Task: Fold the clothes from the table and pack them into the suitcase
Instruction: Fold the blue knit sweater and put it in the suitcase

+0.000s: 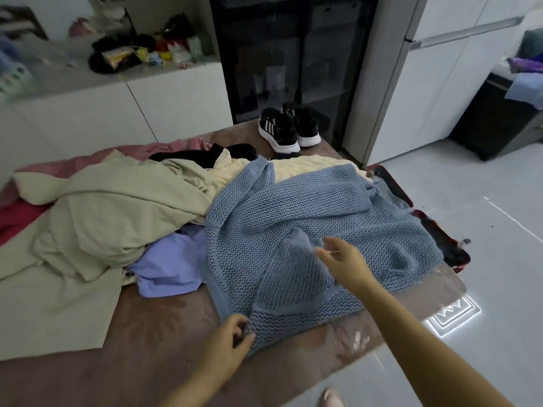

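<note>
The left hand [227, 340] is pinching the near hem of the blue knit sweater [308, 207] on the desk [141, 368], while the right hand [345, 259] is hovering over it, fingers apart.

- A dark glass-fronted cabinet [293, 54] stood at the back.
- Low white cupboards [117, 113] sat left of it.
- Glossy pale floor tiles [484, 230] spread to its right.

Two hands, the left hand [232, 337] and the right hand [342, 261]. One blue knit sweater [308, 218] under them, one lilac garment [170, 265] to their left, two black sneakers [289, 129] beyond them.
</note>
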A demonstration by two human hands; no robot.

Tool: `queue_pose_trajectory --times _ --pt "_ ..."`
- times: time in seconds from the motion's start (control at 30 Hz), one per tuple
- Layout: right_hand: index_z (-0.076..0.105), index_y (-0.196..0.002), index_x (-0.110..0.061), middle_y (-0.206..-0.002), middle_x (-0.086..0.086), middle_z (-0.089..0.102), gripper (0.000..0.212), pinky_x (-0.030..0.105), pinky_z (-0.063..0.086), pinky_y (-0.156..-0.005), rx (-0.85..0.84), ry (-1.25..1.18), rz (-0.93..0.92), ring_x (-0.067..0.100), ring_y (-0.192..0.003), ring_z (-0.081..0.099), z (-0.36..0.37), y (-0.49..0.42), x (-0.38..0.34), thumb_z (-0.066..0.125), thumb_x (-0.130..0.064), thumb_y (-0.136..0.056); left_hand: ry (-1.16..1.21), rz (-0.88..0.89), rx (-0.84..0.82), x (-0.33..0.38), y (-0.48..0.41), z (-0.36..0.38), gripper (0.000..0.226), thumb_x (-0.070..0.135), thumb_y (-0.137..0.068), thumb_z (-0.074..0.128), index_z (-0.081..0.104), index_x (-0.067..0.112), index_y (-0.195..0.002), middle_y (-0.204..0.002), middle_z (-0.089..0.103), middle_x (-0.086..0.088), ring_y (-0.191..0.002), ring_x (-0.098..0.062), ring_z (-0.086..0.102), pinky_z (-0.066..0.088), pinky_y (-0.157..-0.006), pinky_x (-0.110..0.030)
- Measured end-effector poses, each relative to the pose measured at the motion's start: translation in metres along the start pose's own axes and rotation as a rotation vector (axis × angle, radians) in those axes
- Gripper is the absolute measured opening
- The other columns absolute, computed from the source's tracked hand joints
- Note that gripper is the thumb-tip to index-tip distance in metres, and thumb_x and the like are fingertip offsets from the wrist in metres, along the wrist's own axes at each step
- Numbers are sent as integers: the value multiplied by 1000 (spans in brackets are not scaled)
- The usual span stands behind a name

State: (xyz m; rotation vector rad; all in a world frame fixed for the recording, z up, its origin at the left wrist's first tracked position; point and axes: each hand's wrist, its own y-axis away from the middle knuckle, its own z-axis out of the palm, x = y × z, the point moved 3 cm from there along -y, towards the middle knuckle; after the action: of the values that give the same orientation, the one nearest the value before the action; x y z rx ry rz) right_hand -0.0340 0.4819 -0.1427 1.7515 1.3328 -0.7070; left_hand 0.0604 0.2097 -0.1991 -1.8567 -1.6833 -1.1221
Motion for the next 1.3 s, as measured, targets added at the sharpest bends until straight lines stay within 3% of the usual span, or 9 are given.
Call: queue_pose_trajectory --times 0.1,0.23,0.4,0.5,0.7,0.9,1.1,1.2,1.3 --pt "63 -121 -14 -120 5 62 43 34 47 -88 48 237 -106 22 -108 60 -34 -7 26 63 -42 -87 -79 27 67 6 1 5 47 27 -88 64 41 34 -128 -109 49 10 -86 -6 53 42 -77 -10" --pt "65 -117 -32 -136 -4 53 86 45 43 -98 2 550 -132 24 -123 50 -92 -18 86 39 -91 -60 -607 354 62 13 6 20 70 70 -71 44 45 32 -129 -132 46 9 -107 -9 54 52 -82 -23" --pt "7 -120 -81 -151 -23 3 84 50 17 -116 -321 874 -166 15 -145 10 -138 -23 147 21 -104 -40 -769 392 32 11 5 33 73 67 -62 67 50 33 -124 -132 55 11 -99 -11 64 57 -72 -28" --pt "-14 -124 -75 -151 -22 1 86 46 17 -115 -313 902 -262 9 -142 5 -149 -29 165 20 -101 -49 -768 372 50 16 4 28 45 48 -76 44 66 34 -112 -127 59 11 -93 -11 65 56 -69 -24" --pt "72 -104 -31 -107 3 72 38 43 55 -79 16 712 -465 26 -94 70 -171 -21 155 43 -39 -80 -695 396 -25 16 12 19 38 26 -76 41 71 34 -98 -118 65 16 -88 -1 66 51 -70 -13" --pt "52 -82 -65 -62 -39 50 47 13 43 -49 -246 808 -371 -5 -51 49 -205 4 184 77 -29 -66 -561 401 -111 -5 55 18 42 31 -102 16 46 52 -122 -131 48 32 -91 16 56 44 -76 -3" --pt "63 -72 -45 -73 -22 65 33 15 44 -65 -272 676 -265 3 -71 61 -225 -16 162 72 -15 -82 -290 156 148 6 51 -2 19 67 -84 46 58 61 -96 -95 60 28 -82 13 59 45 -72 -8" --pt "65 -76 -40 -76 -17 68 23 23 45 -69 -160 679 -390 7 -68 60 -210 -47 121 70 -19 -84 -272 -11 257 17 23 -15 10 33 -89 62 58 41 -85 -75 62 25 -80 20 55 42 -70 -5" --pt "67 -88 -38 -92 -8 70 8 38 44 -83 -98 878 -438 17 -85 63 -184 -72 97 61 -35 -89 -387 -210 120 11 0 -15 14 27 -92 59 53 32 -81 -75 57 10 -75 -3 59 41 -63 -21"
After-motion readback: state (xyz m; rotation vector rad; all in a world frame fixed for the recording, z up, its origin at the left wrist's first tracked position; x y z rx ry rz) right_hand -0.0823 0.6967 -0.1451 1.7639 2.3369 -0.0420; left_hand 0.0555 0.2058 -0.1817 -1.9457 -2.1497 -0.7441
